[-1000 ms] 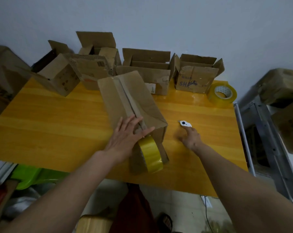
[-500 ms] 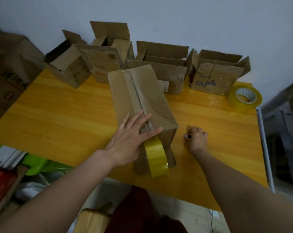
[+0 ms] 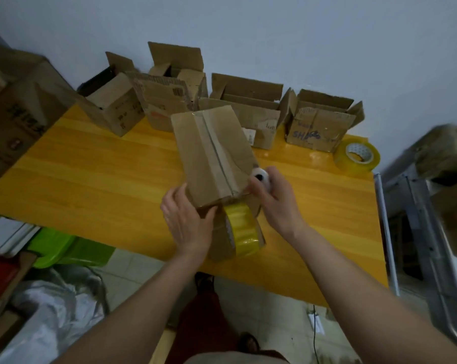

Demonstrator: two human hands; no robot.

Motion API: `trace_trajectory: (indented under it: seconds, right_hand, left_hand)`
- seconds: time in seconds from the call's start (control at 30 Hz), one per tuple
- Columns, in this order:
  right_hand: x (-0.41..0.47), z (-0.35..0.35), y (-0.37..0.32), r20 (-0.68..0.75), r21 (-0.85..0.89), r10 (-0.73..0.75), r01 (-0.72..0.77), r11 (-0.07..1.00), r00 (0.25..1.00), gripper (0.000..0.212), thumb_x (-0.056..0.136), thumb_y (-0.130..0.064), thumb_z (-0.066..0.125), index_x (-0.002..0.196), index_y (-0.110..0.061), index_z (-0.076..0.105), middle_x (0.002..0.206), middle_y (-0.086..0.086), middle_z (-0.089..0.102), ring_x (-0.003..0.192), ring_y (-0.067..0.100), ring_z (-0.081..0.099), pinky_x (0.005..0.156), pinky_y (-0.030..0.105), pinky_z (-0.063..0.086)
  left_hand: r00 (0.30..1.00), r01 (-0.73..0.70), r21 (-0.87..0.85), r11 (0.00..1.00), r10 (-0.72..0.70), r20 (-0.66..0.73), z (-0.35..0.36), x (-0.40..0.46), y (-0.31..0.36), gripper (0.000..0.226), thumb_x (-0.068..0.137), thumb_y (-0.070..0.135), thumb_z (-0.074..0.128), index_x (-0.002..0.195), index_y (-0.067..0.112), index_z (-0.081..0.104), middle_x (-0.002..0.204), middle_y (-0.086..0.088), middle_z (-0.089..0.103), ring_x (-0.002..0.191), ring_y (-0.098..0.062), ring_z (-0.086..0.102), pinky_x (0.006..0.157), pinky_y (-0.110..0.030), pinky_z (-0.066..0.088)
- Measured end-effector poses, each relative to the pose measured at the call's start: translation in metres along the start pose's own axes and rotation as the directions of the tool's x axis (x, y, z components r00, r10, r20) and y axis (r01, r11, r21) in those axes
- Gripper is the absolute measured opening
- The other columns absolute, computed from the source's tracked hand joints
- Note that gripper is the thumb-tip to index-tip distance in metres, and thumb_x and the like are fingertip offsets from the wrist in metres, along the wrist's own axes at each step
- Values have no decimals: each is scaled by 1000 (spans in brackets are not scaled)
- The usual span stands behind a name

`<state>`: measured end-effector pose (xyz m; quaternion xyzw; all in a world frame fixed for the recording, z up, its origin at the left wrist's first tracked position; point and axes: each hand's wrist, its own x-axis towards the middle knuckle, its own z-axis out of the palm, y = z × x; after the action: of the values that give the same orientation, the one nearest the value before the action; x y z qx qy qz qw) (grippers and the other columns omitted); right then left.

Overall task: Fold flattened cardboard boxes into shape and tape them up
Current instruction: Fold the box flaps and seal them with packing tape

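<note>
Cardboard box [image 3: 211,151] stood mid-worktop [image 3: 96,174]; the left hand [image 3: 186,222] gripped its near edge beside a hanging tape roll [image 3: 242,228], the right hand [image 3: 277,198] pinched a white cutter [image 3: 261,177]. Bare worktop lay either side.

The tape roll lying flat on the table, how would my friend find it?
Look at the yellow table, then its far right corner by the open boxes. The tape roll lies flat and alone there, while the other roll hangs from the box being taped.
</note>
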<state>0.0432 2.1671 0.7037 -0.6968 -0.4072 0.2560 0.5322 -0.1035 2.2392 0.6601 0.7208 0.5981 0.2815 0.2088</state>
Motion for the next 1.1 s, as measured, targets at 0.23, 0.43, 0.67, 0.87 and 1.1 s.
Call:
trace_trajectory:
  seconds: [0.23, 0.43, 0.67, 0.87, 1.1]
  right_hand:
    - [19, 21, -4, 349, -13, 126, -130, 991, 929, 22, 99, -21, 49, 100, 0, 56, 93, 20, 70, 92, 30, 65, 84, 42, 50]
    - [24, 24, 2, 371, -1, 140, -150, 989, 918, 13, 100, -22, 48, 93, -12, 55, 82, 5, 74, 82, 11, 67, 76, 24, 50]
    - [29, 25, 7, 349, -64, 126, -111, 992, 929, 15, 99, -26, 49, 90, -15, 53, 80, 2, 74, 81, 12, 62, 76, 31, 44]
    - [28, 19, -8, 352, -120, 111, -73, 990, 930, 12, 98, -20, 52, 92, -12, 60, 81, 0, 72, 74, 7, 63, 69, 21, 46]
    - [-24, -7, 8, 419, -619, -48, 324, 715, 907, 27, 99, -12, 48, 125, -10, 55, 109, 7, 42, 91, 25, 53, 75, 38, 48]
  left_hand:
    - [791, 599, -655, 461, -216, 572, 4, -37, 18, 41, 88, 39, 65, 116, 11, 59, 110, -5, 66, 102, -20, 64, 85, -28, 53]
    - [677, 707, -506, 494, -270, 684, 16, -31, 19, 52, 82, 28, 74, 128, 18, 52, 120, -1, 63, 110, -23, 60, 98, -48, 49]
    - [523, 846, -399, 354, -405, 750, 35, -44, 6, 22, 84, 25, 73, 103, 20, 64, 113, -7, 66, 104, -27, 62, 95, -47, 51]
    - [556, 829, -427, 362, -442, 704, 35, -38, 4, 11, 82, 19, 75, 84, 21, 65, 96, -6, 68, 88, -23, 61, 78, -34, 48]
    - [535, 844, -437, 311, -426, 729, 35, -40, 8, 11, 88, 18, 69, 99, 15, 67, 102, -9, 69, 94, -26, 65, 72, -33, 54]
